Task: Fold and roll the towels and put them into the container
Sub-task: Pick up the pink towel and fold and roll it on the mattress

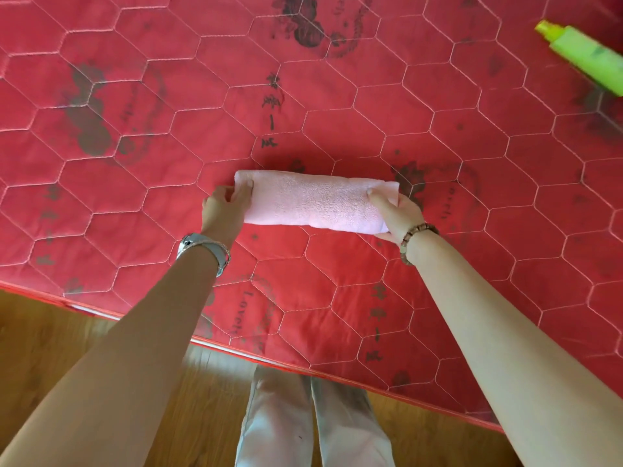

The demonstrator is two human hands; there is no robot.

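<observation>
Rolled towel (313,205) held mid-mattress (337,112).
Left hand (224,207) and right hand (394,214) fingers (374,192) curled round its ends, likely to stop it unrolling.

A red quilted mattress (337,106), stitched in hexagons and printed with dark motifs, lies before me. A lime-green bottle (583,53) lies on its side toward the mattress's far right. A wooden floor (101,348) runs along its near edge.

1. A red quilted mattress (337,112) spreads under both my hands.
2. A rolled pink towel (310,205) lies on it, its ends held by my left hand (224,205) and right hand (394,214).
3. A green bottle (586,57) lies on its side, well beyond my right hand.
</observation>
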